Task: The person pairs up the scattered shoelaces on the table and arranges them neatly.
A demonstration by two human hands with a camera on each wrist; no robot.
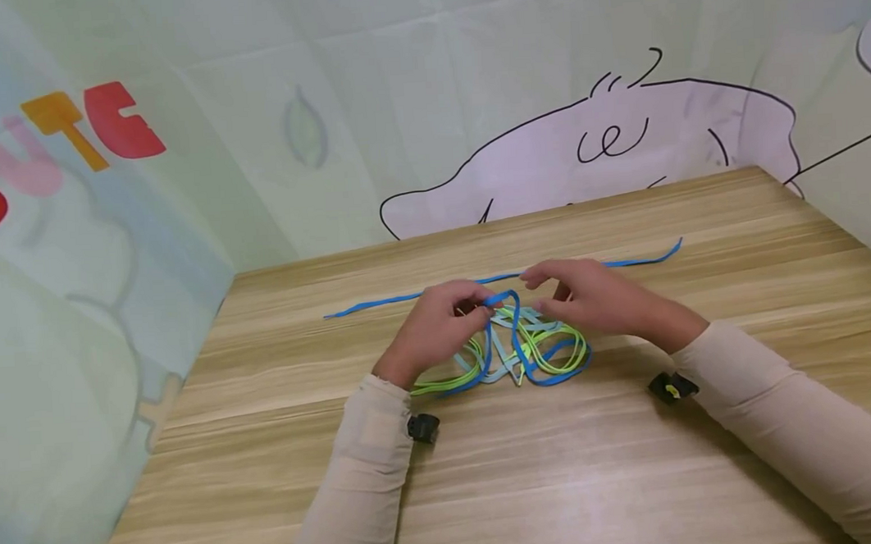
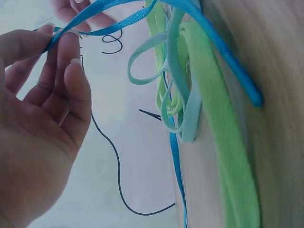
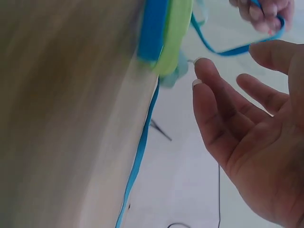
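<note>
Left hand: the left hand (image 1: 441,325) pinches the blue lace (image 1: 552,381) between thumb and fingers, raised over the tangle.
Right hand: the right hand (image 1: 595,296) is held just beside, thumb and fingers apart, gripping nothing that I can see.
Blue lace, place: rises from the heap to the left fingers, bends over in a narrow arch, then runs down into a round loop on the right-hand side.
Blue lace, look: flat, woven, bright blue, slightly slack; its full path is hidden in places.
Step in hand: to judge by the grip, picking one blue strand up out of the mixed laces.
Next move: would seem to call for the right fingers to take the raised strand, with a gentle draw so that the other loops do not tighten.
Green laces: yellow-green laces (image 1: 441,385), looped to both sides, touching the blue.
Teal lace: pale teal lace (image 2: 193,111), flat, folded in small loops amid the heap.
Blue length, behind: another blue length (image 1: 378,304) stretched nearly straight across the wood-grain table (image 1: 491,483), beyond the heap.
</note>
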